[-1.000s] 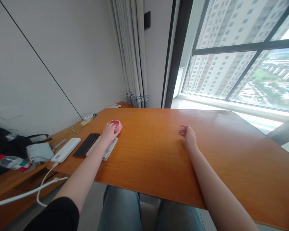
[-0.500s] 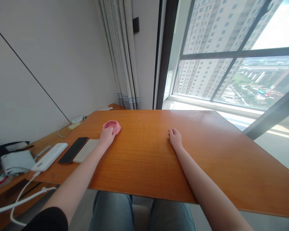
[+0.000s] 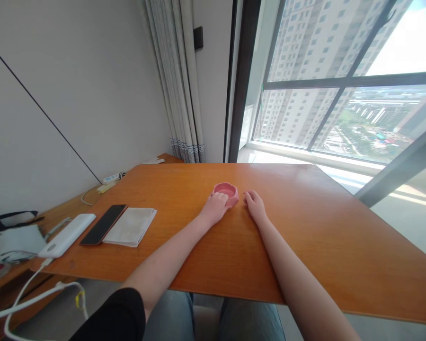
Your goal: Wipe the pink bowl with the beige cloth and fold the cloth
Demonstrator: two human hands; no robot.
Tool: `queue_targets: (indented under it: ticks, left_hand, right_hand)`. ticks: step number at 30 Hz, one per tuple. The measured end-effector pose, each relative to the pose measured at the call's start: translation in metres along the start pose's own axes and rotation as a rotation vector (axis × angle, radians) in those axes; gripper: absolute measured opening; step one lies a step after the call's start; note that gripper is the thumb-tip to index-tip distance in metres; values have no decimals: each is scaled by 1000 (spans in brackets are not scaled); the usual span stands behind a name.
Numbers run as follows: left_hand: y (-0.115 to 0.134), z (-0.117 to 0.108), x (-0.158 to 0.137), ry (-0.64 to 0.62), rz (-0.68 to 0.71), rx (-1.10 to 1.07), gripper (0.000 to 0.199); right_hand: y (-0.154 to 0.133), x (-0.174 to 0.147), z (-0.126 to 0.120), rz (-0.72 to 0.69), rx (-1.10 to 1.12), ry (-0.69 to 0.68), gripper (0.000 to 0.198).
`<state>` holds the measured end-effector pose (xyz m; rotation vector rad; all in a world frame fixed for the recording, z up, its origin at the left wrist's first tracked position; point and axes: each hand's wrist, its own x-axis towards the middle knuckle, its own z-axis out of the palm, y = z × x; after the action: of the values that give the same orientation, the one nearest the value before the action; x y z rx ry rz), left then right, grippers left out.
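A small pink bowl (image 3: 227, 194) with a thick, angular rim is at the middle of the wooden table. My left hand (image 3: 216, 206) grips its near left side, with the fingers over the rim. The inside of the bowl looks pink and plain. Just to the right of it, apart from the bowl, my right hand (image 3: 254, 205) rests on the tabletop. Its fingers are loosely curled in, and I see nothing in them.
On the left of the table (image 3: 323, 237) lie a folded pale cloth (image 3: 130, 227), a dark phone (image 3: 103, 225) and a white power bank (image 3: 68, 235) with a cable. A power strip (image 3: 112, 178) sits against the wall. A large window (image 3: 305, 113) stands beyond.
My left hand has moved the pink bowl from the left side of the table rightward to the middle. The cloth is now uncovered. My right hand has hardly moved.
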<state>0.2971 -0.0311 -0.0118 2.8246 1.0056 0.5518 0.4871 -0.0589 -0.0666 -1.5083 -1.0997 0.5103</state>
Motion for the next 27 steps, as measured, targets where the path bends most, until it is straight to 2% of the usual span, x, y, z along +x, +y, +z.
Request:
queue_targets:
  ticks: [7, 14, 18, 21, 24, 25, 27]
  left_hand:
    - [1, 10, 3, -27, -23, 17, 14]
    - [0, 16, 0, -42, -12, 28, 17]
    - [5, 14, 0, -67, -21, 15, 18]
    - [5, 4, -6, -51, 4, -10, 22]
    - [-18, -21, -28, 117, 21, 13, 33]
    - [-33, -32, -39, 183, -32, 42, 32]
    - [-72, -56, -68, 272, -243, 109, 26]
  right_hand:
    - [0, -1, 3, -9, -35, -39, 32]
    - [-6, -7, 7, -71, -81, -145, 37]
    - [-9, -9, 6, -64, -110, -172, 33]
    - [-10, -9, 5, -51, -114, -180, 33]
    - [-10, -8, 4, -54, -136, -179, 37]
    - [-10, -8, 5, -57, -140, -182, 37]
    - [-8, -6, 5, -67, -149, -185, 38]
